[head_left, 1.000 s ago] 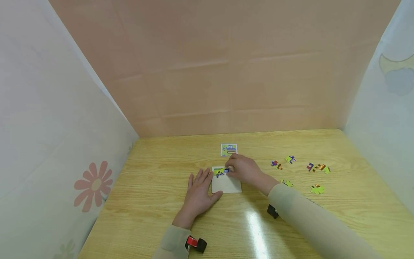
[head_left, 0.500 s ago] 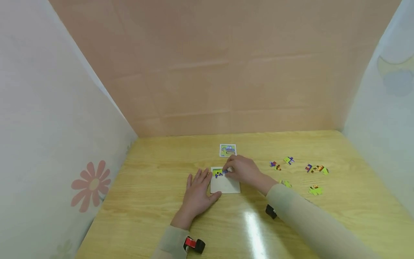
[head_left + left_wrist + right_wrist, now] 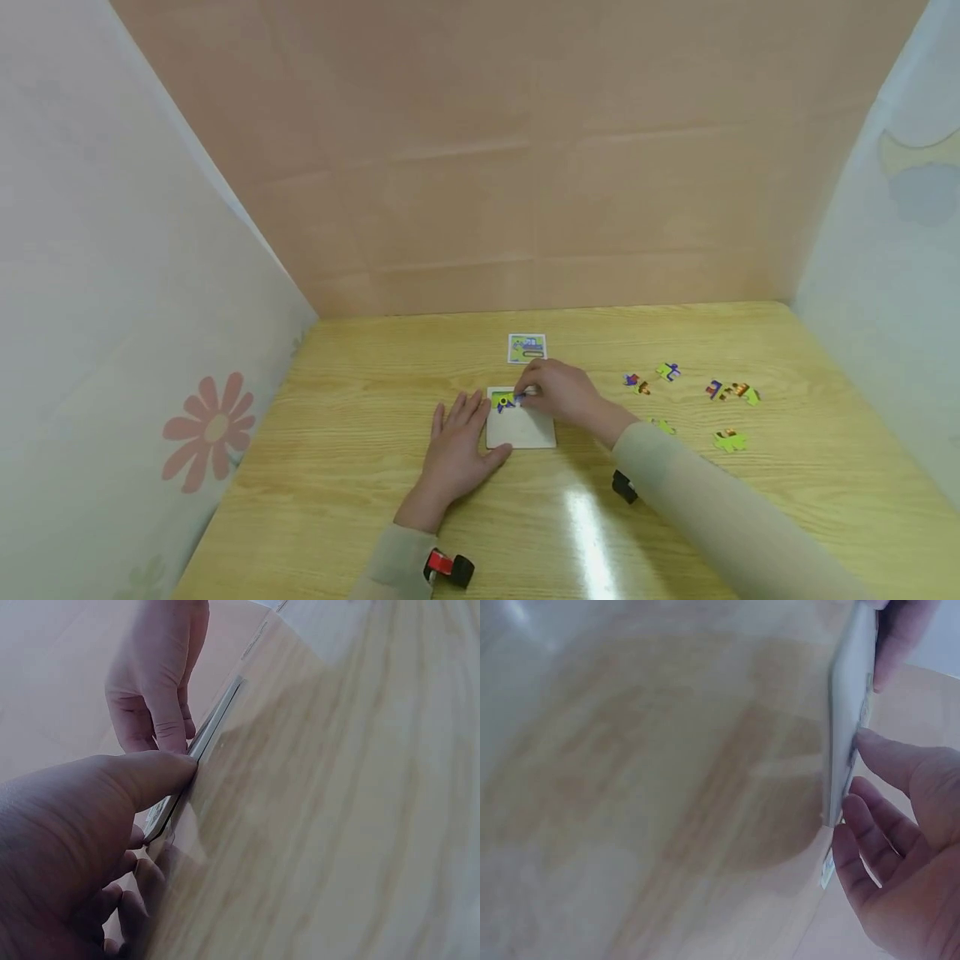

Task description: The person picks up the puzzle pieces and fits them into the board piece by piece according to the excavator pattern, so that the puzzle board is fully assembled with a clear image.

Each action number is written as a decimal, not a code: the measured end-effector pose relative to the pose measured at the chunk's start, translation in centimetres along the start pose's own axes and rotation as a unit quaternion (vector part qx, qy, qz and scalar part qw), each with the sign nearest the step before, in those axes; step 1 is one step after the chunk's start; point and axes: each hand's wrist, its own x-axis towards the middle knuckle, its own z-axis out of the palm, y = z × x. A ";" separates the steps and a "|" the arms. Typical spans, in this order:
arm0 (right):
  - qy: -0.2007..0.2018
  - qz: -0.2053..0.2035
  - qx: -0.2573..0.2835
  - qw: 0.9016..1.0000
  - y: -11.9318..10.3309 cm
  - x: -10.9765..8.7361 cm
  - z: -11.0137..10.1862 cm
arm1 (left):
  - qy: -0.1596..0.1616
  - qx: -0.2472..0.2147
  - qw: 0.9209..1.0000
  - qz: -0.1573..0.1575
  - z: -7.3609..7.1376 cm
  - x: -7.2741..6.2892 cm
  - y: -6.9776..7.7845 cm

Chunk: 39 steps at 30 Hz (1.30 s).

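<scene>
At lower centre, the left hand [image 3: 457, 450], fingers straight, steadies a white puzzle tray [image 3: 522, 432]; the right hand [image 3: 564, 393] pinches a puzzle piece [image 3: 518, 401] near its top. Likely light, stiff card; hold by the edges.

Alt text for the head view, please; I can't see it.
A right hand pinches a puzzle piece on a white board while the left hand touches its left side. A picture card lies beyond, loose pieces to the right.

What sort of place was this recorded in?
Probably an indoor recording booth: a wood-grain table, a creased tan backdrop behind it, and a pale flower-printed partition along its left side.
</scene>
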 end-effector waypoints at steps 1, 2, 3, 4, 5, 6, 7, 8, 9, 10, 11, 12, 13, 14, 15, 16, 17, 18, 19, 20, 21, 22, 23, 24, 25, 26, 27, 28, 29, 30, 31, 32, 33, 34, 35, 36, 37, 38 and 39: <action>0.001 0.000 0.001 1.000 0.0 0.0 0.0 | 0.001 0.001 1.000 0.001 0.0 0.0 0.0; 0.001 0.002 0.003 1.000 0.0 0.0 0.0 | 0.000 0.001 1.000 0.001 0.0 0.0 0.0; 0.002 0.001 0.004 1.000 0.0 -0.1 0.0 | -0.002 -0.001 1.000 0.000 0.0 0.0 0.0; 0.001 0.002 0.004 1.000 0.0 -0.1 0.0 | -0.003 -0.001 1.000 0.000 0.0 0.0 0.1; 0.002 0.002 0.003 1.000 0.1 -0.1 0.0 | -0.004 -0.003 1.000 0.000 0.0 0.0 0.1; 0.002 0.001 0.002 1.000 0.1 -0.1 0.0 | -0.002 -0.004 1.000 0.001 0.0 0.0 0.1; 0.002 0.001 0.001 1.000 0.1 -0.2 0.0 | -0.002 -0.004 1.000 0.002 0.1 0.1 0.1; 0.002 0.001 0.001 1.000 0.1 -0.2 0.0 | -0.003 -0.005 1.000 0.001 0.1 0.1 0.1; 0.002 0.000 0.002 1.000 0.1 -0.2 0.0 | -0.004 -0.005 1.000 0.000 0.1 0.2 0.0; 0.002 0.001 0.003 1.000 0.1 -0.2 -0.1 | -0.004 -0.003 1.000 0.000 0.1 0.3 0.0; 0.003 0.002 0.005 1.000 0.1 -0.2 -0.1 | -0.002 -0.002 1.000 0.001 0.1 0.4 0.0; 0.004 0.000 0.006 1.000 0.1 -0.2 -0.1 | -0.002 0.000 1.000 0.001 0.0 0.4 0.0; 0.006 -0.001 0.007 1.000 0.0 -0.2 -0.1 | -0.003 0.002 1.000 0.001 0.0 0.4 0.0; 0.007 -0.003 0.009 1.000 0.0 -0.2 0.0 | -0.003 0.004 1.000 0.000 0.0 0.4 0.0; 0.010 -0.007 0.008 1.000 0.0 -0.2 0.1 | -0.004 0.005 1.000 -0.001 0.0 0.4 0.0; 0.011 -0.009 0.007 1.000 -0.1 -0.3 0.2 | -0.005 0.005 1.000 -0.001 0.1 0.3 0.0; 0.012 -0.012 0.005 1.000 -0.2 -0.3 0.2 | -0.007 0.003 1.000 -0.002 0.1 0.2 -0.1; 0.014 -0.014 0.003 1.000 -0.2 -0.4 0.3 | -0.009 0.001 1.000 -0.002 0.1 0.1 -0.1; 0.016 -0.013 0.002 1.000 -0.3 -0.5 0.3 | -0.010 -0.002 1.000 -0.002 0.1 0.0 -0.1; 0.021 -0.014 0.001 1.000 -0.3 -0.5 0.3 | -0.010 -0.004 1.000 -0.002 0.2 0.0 -0.1; 0.028 -0.014 0.001 1.000 -0.4 -0.6 0.2 | -0.010 -0.006 1.000 -0.003 0.2 0.0 -0.1; 0.033 -0.011 0.002 0.999 -0.5 -0.7 0.0 | -0.009 -0.007 1.000 -0.003 0.1 -0.1 -0.1; 0.041 -0.009 0.006 0.999 -0.6 -0.8 -0.1 | -0.008 -0.008 1.000 -0.004 0.1 -0.1 -0.1; 0.047 -0.005 0.008 0.999 -0.6 -0.8 -0.3 | -0.005 -0.009 1.000 -0.005 0.1 -0.1 -0.2; 0.053 -0.003 0.008 0.999 -0.6 -0.9 -0.5 | -0.004 -0.008 1.000 -0.006 0.0 0.0 -0.2; 0.058 0.002 0.007 0.998 -0.6 -0.9 -0.7 | -0.004 -0.006 1.000 -0.008 0.0 0.0 -0.2; 0.060 0.007 0.006 0.998 -0.5 -1.0 -0.9 | -0.004 -0.006 1.000 -0.009 -0.1 0.1 -0.3; 0.062 0.012 0.005 0.998 -0.4 -1.1 -1.2 | -0.005 -0.005 1.000 -0.010 -0.1 0.1 -0.3; 0.063 0.017 0.007 0.998 -0.2 -1.2 -1.3 | -0.005 -0.004 1.000 -0.011 -0.1 0.1 -0.3; 0.064 0.022 0.009 0.998 0.1 -1.4 -1.5 | -0.006 -0.004 1.000 -0.011 -0.1 0.1 -0.3; 0.067 0.026 0.013 0.997 0.3 -1.5 -1.7 | -0.007 -0.006 1.000 -0.012 -0.1 0.1 -0.3; 0.070 0.032 0.020 0.997 0.6 -1.8 -2.0 | -0.008 -0.007 1.000 -0.013 -0.1 0.1 -0.3; 0.074 0.035 0.027 0.996 0.9 -2.0 -2.3 | -0.010 -0.007 1.000 -0.013 -0.1 0.0 -0.4; 0.076 0.042 0.033 0.996 1.3 -2.2 -2.6 | -0.010 -0.008 1.000 -0.013 0.0 0.0 -0.3; 0.080 0.046 0.036 0.995 1.6 -2.5 -3.0 | -0.011 -0.009 1.000 -0.014 0.0 0.0 -0.3; 0.083 0.051 0.037 0.995 2.0 -2.7 -3.3 | -0.011 -0.010 1.000 -0.015 0.0 0.0 -0.3; 0.085 0.055 0.036 0.994 2.3 -2.9 -3.7 | -0.011 -0.011 1.000 -0.017 0.0 0.0 -0.3; 0.085 0.060 0.033 0.994 2.7 -3.2 -4.2 | -0.011 -0.010 1.000 -0.019 0.0 0.0 -0.3; 0.085 0.065 0.030 0.994 3.0 -3.4 -4.6 | -0.012 -0.010 1.000 -0.020 0.0 0.0 -0.4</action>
